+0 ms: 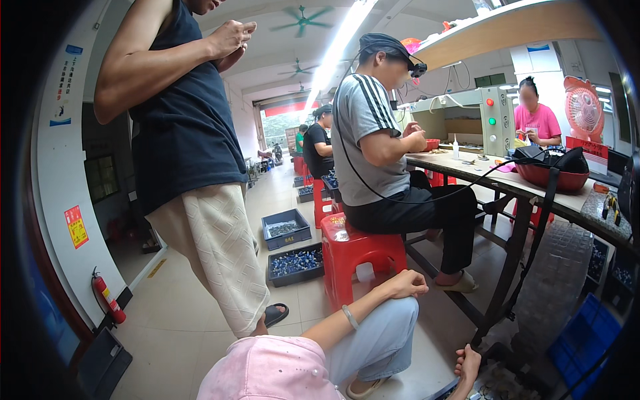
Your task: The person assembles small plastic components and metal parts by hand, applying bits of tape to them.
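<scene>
My left hand (404, 285) rests on my bent knee in pale blue jeans (377, 333), its fingers loosely curled with nothing seen in them. A light bracelet (350, 317) circles that wrist. Low at the right, my right hand (468, 363) is closed at the lower end of a black strap (533, 248), which hangs from the workbench edge beside the table leg; the fingers partly hide the grip. On the bench above lies a dark red basin (552, 179) with a black bag (567, 160) in it.
A person on a red stool (363, 257) works at the bench (493, 175); another stands close at left (193, 127). Blue crates (287, 227) of small parts line the floor. A bubble-wrap roll (553, 287) and a blue crate (587, 333) stand right. Farther workers sit along the bench.
</scene>
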Demonstrator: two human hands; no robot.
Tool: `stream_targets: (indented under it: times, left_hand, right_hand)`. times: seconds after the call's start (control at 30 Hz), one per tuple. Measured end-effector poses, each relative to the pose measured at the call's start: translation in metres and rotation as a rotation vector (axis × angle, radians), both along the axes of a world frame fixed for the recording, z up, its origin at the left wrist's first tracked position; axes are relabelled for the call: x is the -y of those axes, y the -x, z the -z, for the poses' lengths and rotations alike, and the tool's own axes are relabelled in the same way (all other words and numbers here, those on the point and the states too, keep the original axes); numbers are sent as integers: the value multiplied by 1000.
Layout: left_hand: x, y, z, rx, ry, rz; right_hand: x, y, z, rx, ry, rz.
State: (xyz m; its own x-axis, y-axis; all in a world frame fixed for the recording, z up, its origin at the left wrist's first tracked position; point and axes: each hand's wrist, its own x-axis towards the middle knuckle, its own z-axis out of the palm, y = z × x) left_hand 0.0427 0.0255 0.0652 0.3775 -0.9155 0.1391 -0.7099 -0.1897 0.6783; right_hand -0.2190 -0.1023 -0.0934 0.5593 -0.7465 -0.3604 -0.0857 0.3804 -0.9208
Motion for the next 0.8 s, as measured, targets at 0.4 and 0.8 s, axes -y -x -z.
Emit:
stream_targets:
  times: [0.4,0.8]
  left_hand:
    - [-9,-12,-1,8,5,-33]
    - [-11,-15,1,-2,13,-32]
  right_hand:
    - [1,-7,4,-19,-23,-48]
    - [1,-8,8,-3,3,-40]
